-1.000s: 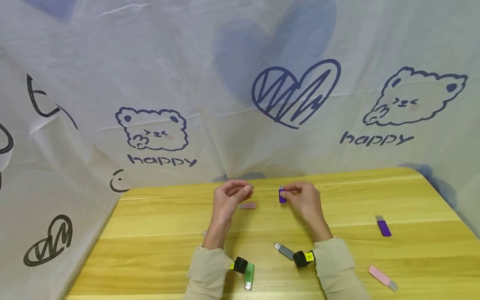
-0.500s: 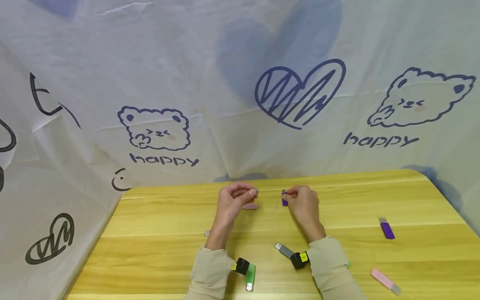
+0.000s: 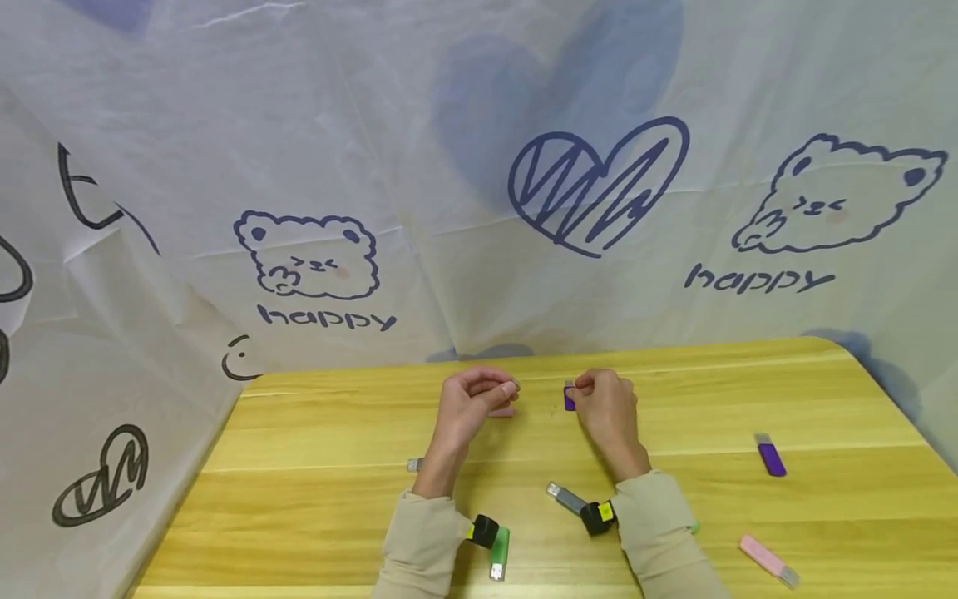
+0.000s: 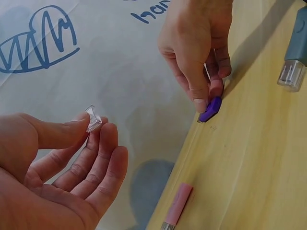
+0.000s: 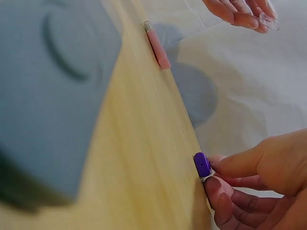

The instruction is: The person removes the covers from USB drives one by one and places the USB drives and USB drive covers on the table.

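Between thumb and fingertips, my left hand (image 3: 466, 408) pinches a small clear plastic cap (image 4: 94, 120), held up off the table. To its right, my right hand (image 3: 609, 412) pinches a purple USB stick (image 3: 570, 399) near the table's far edge, its connector end pointing away from me. The stick is at or just above the wood; I cannot tell which. A pink USB stick (image 4: 180, 203) lies on the table between the hands, partly hidden by the left hand in the head view.
On the wooden table (image 3: 314, 433) lie a grey USB stick (image 3: 567, 499), a green one (image 3: 499, 547), another purple one (image 3: 772, 458) and another pink one (image 3: 767, 561). A capped end (image 3: 415, 465) shows beside the left wrist. White printed cloth (image 3: 419, 166) hangs behind.
My left hand has moved slightly right with the clear cap, covering more of the pink USB stick. The right hand has turned a little, still holding the purple USB stick.
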`<state>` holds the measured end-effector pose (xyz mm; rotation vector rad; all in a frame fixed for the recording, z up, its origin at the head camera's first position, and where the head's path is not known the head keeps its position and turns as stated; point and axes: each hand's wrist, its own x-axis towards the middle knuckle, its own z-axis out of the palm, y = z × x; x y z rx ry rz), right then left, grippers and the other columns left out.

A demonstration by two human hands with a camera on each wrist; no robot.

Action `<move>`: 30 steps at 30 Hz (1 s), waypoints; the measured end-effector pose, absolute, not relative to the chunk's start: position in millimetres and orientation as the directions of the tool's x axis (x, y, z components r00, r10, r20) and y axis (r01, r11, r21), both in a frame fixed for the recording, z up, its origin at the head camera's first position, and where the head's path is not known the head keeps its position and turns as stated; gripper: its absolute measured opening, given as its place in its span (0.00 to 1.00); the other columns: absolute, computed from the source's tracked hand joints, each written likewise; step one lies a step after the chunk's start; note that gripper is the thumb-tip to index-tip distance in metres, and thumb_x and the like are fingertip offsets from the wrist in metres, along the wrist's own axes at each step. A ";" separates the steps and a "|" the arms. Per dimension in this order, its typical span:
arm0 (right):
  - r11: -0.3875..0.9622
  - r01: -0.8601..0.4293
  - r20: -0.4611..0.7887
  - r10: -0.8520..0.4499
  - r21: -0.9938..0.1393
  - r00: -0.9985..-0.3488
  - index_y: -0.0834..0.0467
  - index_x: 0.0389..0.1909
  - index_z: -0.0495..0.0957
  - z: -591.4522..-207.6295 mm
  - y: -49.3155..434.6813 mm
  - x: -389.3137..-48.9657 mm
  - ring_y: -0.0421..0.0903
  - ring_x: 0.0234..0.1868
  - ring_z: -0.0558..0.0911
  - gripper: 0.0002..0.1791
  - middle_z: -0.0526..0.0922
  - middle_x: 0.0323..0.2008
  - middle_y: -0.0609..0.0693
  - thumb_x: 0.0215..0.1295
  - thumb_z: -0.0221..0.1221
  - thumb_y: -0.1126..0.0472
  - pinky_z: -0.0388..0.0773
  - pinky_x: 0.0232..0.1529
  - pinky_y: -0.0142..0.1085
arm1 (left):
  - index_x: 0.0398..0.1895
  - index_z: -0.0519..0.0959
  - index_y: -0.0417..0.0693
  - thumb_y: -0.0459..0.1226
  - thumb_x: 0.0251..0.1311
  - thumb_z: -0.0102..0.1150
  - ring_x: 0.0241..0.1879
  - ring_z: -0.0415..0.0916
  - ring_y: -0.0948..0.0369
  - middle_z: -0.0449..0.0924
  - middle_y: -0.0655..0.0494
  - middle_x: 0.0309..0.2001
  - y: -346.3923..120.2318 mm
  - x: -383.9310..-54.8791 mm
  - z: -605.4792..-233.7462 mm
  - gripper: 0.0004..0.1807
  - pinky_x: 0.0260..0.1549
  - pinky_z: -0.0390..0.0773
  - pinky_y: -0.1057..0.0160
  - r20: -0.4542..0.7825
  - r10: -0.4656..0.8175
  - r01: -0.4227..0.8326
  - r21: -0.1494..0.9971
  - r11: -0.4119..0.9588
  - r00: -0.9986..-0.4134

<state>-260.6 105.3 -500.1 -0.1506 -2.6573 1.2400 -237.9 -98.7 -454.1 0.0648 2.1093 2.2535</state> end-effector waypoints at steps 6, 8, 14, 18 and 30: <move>0.646 -0.012 0.159 0.170 -0.764 -0.973 0.66 0.37 0.87 -491.0 113.6 -257.6 0.54 0.34 0.87 0.10 0.89 0.31 0.56 0.65 0.70 0.61 0.83 0.43 0.51 | 0.42 0.84 0.29 0.26 0.64 0.67 0.37 0.87 0.50 0.87 0.39 0.36 -91.5 -238.4 -458.2 0.07 0.45 0.84 0.41 0.022 0.080 0.022 1.000 -0.003 -0.997; 0.640 -0.021 0.162 0.162 -0.768 -0.973 0.65 0.37 0.88 -484.2 118.1 -255.8 0.54 0.34 0.87 0.09 0.89 0.31 0.56 0.66 0.69 0.61 0.83 0.42 0.51 | 0.42 0.84 0.29 0.27 0.64 0.67 0.37 0.87 0.48 0.87 0.38 0.37 -88.6 -239.1 -459.7 0.07 0.43 0.85 0.44 0.040 0.091 0.043 0.998 0.039 -0.995; 0.623 -0.015 0.096 0.096 -0.782 -0.991 0.67 0.47 0.85 -461.4 131.6 -249.3 0.57 0.40 0.86 0.13 0.88 0.38 0.60 0.69 0.66 0.61 0.81 0.45 0.51 | 0.40 0.85 0.33 0.27 0.65 0.66 0.40 0.85 0.41 0.87 0.39 0.37 -87.2 -239.5 -462.9 0.04 0.43 0.85 0.45 0.041 0.133 0.066 0.980 0.188 -0.990; 0.603 0.023 0.012 0.054 -0.798 -0.998 0.67 0.58 0.80 -446.4 140.1 -244.9 0.59 0.46 0.85 0.20 0.85 0.46 0.64 0.71 0.64 0.60 0.82 0.44 0.48 | 0.37 0.86 0.34 0.27 0.64 0.66 0.39 0.85 0.39 0.87 0.42 0.34 -92.5 -240.7 -463.2 0.02 0.39 0.85 0.46 0.035 0.144 0.076 0.956 0.283 -0.989; 0.657 0.083 -0.075 0.041 -0.750 -0.996 0.69 0.65 0.73 -428.6 192.7 -228.0 0.65 0.52 0.79 0.25 0.82 0.52 0.68 0.74 0.60 0.57 0.79 0.49 0.55 | 0.33 0.88 0.39 0.31 0.62 0.70 0.29 0.79 0.60 0.86 0.52 0.30 -71.6 -267.2 -461.4 0.02 0.28 0.75 0.68 0.100 0.295 0.261 0.771 0.580 -0.950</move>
